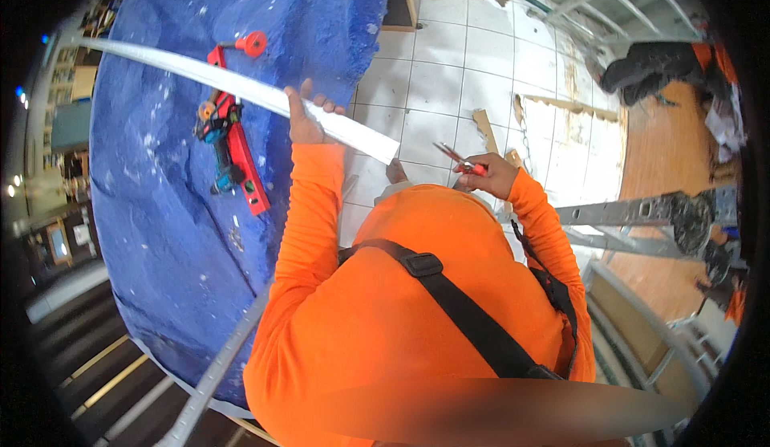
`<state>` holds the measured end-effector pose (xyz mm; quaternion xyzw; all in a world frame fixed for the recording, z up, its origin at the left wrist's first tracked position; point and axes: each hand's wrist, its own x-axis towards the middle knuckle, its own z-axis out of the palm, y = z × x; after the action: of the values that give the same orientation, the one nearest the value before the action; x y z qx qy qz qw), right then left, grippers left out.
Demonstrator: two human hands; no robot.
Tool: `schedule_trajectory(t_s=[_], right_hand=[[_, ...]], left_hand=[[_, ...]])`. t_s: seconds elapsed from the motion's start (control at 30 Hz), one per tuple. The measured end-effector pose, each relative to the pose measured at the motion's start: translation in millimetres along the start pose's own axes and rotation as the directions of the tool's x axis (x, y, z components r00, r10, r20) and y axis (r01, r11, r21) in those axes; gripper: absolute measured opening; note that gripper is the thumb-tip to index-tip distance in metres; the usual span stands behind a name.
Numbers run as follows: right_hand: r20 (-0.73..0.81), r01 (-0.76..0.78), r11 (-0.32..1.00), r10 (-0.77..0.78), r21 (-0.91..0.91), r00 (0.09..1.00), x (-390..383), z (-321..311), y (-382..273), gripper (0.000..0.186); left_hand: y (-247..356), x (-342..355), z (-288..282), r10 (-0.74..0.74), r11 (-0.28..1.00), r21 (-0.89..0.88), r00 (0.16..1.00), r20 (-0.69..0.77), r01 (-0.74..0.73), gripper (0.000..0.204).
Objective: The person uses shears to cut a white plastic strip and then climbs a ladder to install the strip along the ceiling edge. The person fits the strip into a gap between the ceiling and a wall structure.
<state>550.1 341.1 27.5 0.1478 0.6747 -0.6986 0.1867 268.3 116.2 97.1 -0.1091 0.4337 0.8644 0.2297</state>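
The left hand (303, 126) had its grip curled round a long, flat white strip (212, 79) at centre frame, the right hand (499, 176) closed on red-handled metal snips (473, 168). Held near one end, the strip, slanting upper left over a blue sheet (172, 246), could have tipped onto the long red level (246, 170) had that hold slackened.

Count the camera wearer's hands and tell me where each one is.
2. The left hand grips the white strip toward its right end; the right hand holds a red-handled tool over the tiled floor.
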Motion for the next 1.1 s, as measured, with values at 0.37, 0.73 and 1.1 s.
schedule_trajectory(t_s=[0.37, 0.73, 1.1], right_hand=[[0.138, 0.047, 0.984, -0.023, -0.172, 0.990, 18.4, 22.7, -48.4, 0.043], [0.139, 0.080, 0.983, -0.057, -0.164, 0.989, 31.9, 44.3, -55.9, 0.037], [0.148, 0.020, 0.999, -0.013, -0.047, 0.989, 37.4, 57.0, -68.6, 0.031]], left_hand=[[3.0, -21.5, 10.5, 0.014, 0.998, -0.059, 0.997, -0.074, -0.018, 0.056], [5.7, -27.9, -4.2, 0.004, 0.998, -0.061, 0.997, -0.076, -0.009, 0.063], [3.3, -26.8, -3.8, -0.017, 0.999, -0.041, 0.997, -0.075, 0.014, 0.061]])
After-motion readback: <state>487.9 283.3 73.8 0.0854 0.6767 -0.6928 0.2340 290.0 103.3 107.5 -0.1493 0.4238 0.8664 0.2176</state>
